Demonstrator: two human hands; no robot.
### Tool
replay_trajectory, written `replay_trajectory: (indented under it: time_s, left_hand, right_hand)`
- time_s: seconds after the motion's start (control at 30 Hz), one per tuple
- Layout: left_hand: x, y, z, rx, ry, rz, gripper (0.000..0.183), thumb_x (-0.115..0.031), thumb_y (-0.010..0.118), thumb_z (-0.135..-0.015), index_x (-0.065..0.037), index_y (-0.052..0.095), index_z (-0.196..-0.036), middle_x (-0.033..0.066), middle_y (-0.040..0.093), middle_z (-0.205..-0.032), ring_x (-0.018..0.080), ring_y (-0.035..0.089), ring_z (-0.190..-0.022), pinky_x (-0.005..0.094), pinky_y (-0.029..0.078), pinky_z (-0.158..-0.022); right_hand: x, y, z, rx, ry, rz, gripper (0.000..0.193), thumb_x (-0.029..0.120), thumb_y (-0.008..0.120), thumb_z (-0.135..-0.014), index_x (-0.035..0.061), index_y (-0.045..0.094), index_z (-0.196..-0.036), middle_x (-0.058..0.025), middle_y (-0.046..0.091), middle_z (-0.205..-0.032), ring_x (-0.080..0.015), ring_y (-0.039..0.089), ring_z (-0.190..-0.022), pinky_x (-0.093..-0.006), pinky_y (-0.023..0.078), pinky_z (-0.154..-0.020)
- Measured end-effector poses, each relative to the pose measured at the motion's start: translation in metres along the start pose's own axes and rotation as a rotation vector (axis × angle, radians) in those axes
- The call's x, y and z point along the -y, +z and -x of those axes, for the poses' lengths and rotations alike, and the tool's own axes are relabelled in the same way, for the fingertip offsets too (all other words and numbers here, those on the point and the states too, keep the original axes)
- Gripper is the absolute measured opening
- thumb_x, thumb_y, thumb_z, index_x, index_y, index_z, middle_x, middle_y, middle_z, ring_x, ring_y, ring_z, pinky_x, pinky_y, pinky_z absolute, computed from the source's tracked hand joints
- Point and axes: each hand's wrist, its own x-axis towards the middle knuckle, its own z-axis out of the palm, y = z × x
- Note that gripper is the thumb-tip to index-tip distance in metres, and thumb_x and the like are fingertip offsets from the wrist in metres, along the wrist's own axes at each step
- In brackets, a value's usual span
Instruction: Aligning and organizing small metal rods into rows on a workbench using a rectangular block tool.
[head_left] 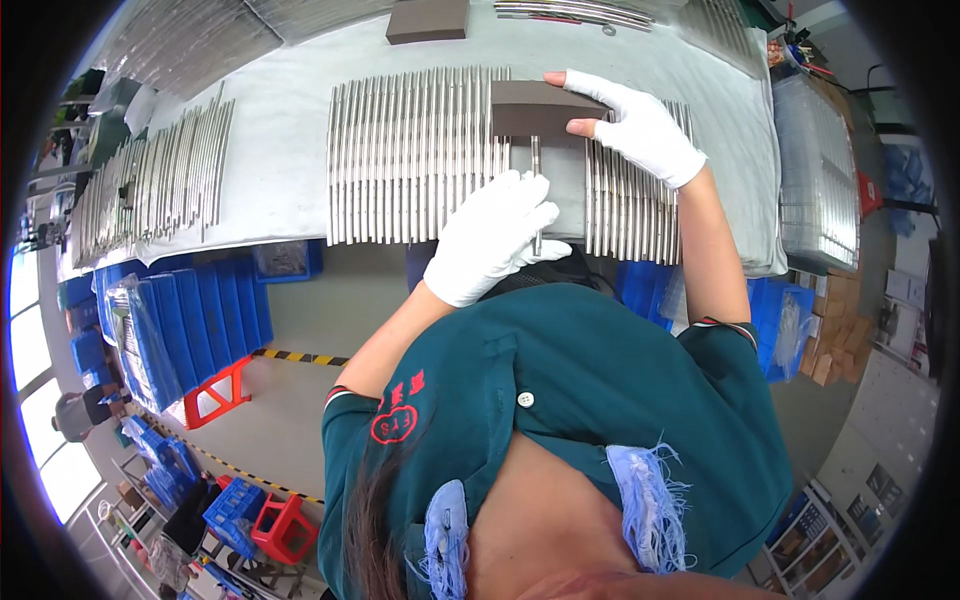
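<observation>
My left hand (495,240), in a white glove, is closed around a thin metal rod (536,158) that stands out lengthwise between the two groups of rods. In my right hand (640,125), gloved in white with the thumb and a fingertip bare, is a dark grey-brown rectangular block (540,108). The block lies across the upper part of the held rod and hides its far end. Left of my hands a wide row of silvery metal rods (400,160) lies side by side on the pale table cover. A smaller row of rods (625,205) lies beneath my right wrist.
Another dark block (428,20) sits at the table's far side, near some loose rods (575,12). More rods (165,180) lie at the left end. Clear plastic-wrapped stacks (820,175) stand at the right. Blue bins (205,310) and a red stool (285,528) are below the table to the left.
</observation>
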Motion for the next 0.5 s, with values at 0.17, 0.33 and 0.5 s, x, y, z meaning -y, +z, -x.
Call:
replay_trajectory:
  time_s: [0.17,0.33,0.5]
  left_hand:
    - [0.0,0.001,0.007,-0.108,-0.021,-0.004,0.048,-0.029,0.085,-0.066,-0.009,0.063,-0.103,0.0112,0.063,-0.109,0.0351,0.061,-0.101,0.0406,0.051,-0.085]
    - [0.003,0.001,0.007,-0.105,-0.046,-0.01,0.049,-0.034,0.084,-0.068,-0.009,0.063,-0.104,0.012,0.065,-0.11,0.0358,0.062,-0.104,0.0409,0.052,-0.087]
    - [-0.001,-0.001,0.002,-0.068,-0.043,-0.029,0.046,-0.029,0.085,-0.066,-0.008,0.061,-0.099,0.0084,0.063,-0.103,0.0308,0.061,-0.097,0.038,0.052,-0.08]
  right_hand:
    - [-0.007,-0.04,0.011,0.086,0.126,-0.097,0.053,0.017,0.07,-0.086,0.0151,0.057,-0.137,-0.0026,0.062,-0.132,-0.0149,0.055,-0.122,-0.0299,0.044,-0.102]
    - [-0.008,-0.037,0.013,0.006,0.044,-0.158,0.058,0.019,0.072,-0.086,0.0084,0.053,-0.14,-0.0057,0.057,-0.139,-0.0187,0.053,-0.126,-0.0315,0.039,-0.108]
    - [0.003,-0.002,-0.003,0.014,-0.085,0.008,0.052,0.022,0.07,-0.088,0.0147,0.056,-0.138,-0.0037,0.062,-0.134,-0.018,0.057,-0.121,-0.0324,0.043,-0.104]
